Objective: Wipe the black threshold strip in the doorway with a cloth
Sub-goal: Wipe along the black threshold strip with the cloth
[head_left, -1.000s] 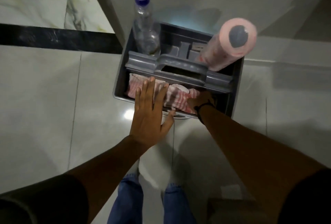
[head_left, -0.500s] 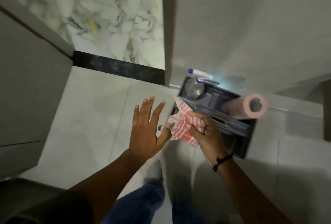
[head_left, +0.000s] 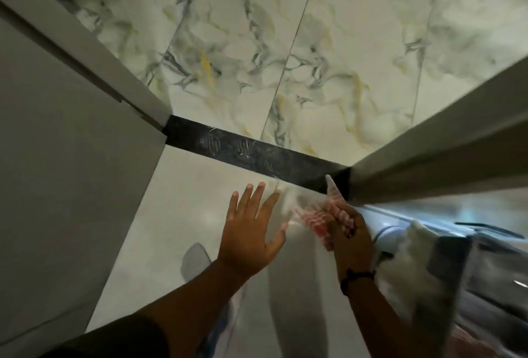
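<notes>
The black threshold strip [head_left: 251, 153] runs across the doorway between the pale floor tiles and the marbled tiles beyond. My right hand [head_left: 350, 236] grips a red-and-white striped cloth [head_left: 320, 214], blurred by motion, held just short of the strip's right end. My left hand [head_left: 251, 232] hovers flat over the pale floor, fingers spread, holding nothing, a little below the strip's middle.
A door frame [head_left: 85, 51] stands on the left and a wall edge [head_left: 428, 154] on the right, meeting the strip's ends. The grey cleaning caddy [head_left: 468, 266] is blurred at the lower right. My foot [head_left: 195, 260] rests on the pale floor.
The view has swung up from the caddy to the doorway. My right hand has lifted the striped cloth out of the caddy and carried it toward the strip's right end. My left hand stays spread.
</notes>
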